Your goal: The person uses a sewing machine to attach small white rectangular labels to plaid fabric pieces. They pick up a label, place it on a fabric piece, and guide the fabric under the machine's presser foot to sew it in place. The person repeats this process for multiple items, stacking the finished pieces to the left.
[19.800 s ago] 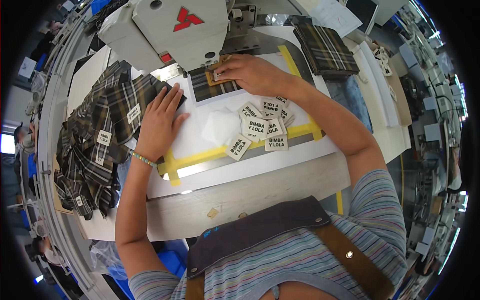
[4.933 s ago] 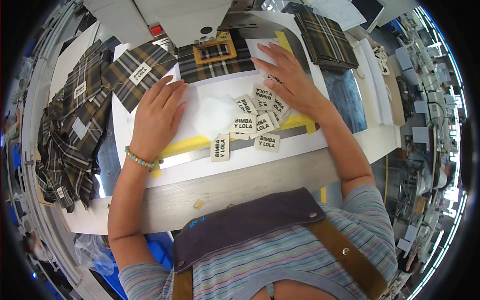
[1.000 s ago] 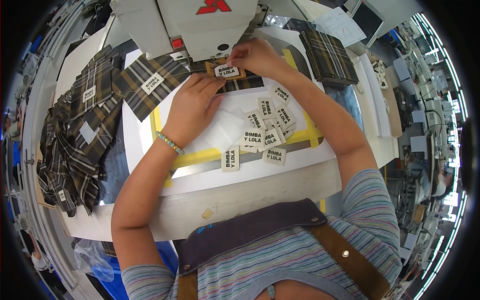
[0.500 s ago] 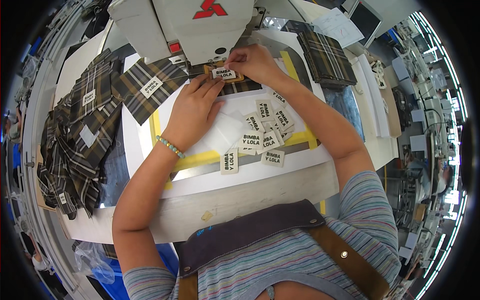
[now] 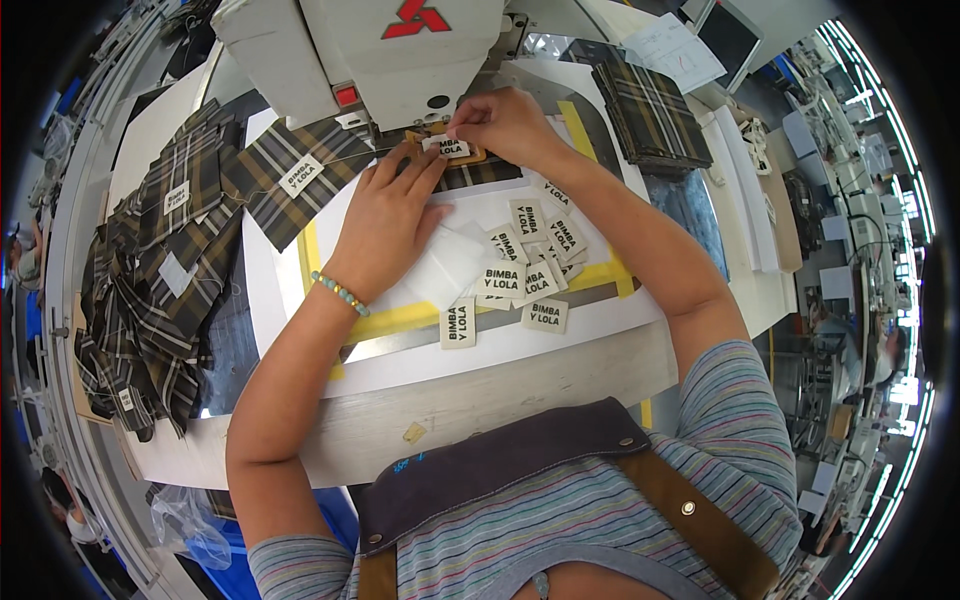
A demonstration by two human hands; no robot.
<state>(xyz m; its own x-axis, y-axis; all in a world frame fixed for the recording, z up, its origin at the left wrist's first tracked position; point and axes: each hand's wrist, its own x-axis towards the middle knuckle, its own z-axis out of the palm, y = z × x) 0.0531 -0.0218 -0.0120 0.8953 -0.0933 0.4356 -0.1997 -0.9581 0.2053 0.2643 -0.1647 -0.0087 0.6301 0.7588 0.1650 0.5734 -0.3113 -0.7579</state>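
right hand (image 5: 505, 125) pinching woven label (image 5: 447, 147) | left hand (image 5: 392, 215) flat, moved up onto plaid piece (image 5: 470, 172) | label now seated under sewing machine (image 5: 370, 50)

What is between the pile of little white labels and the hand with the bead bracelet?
A thin white fabric square lies there, partly under the left hand.

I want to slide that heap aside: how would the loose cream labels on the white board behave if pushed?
The cream labels lie flat, thin and overlapping, so they are probably light and would scatter rather than move together. They look like woven fabric, so likely limp and not fragile.
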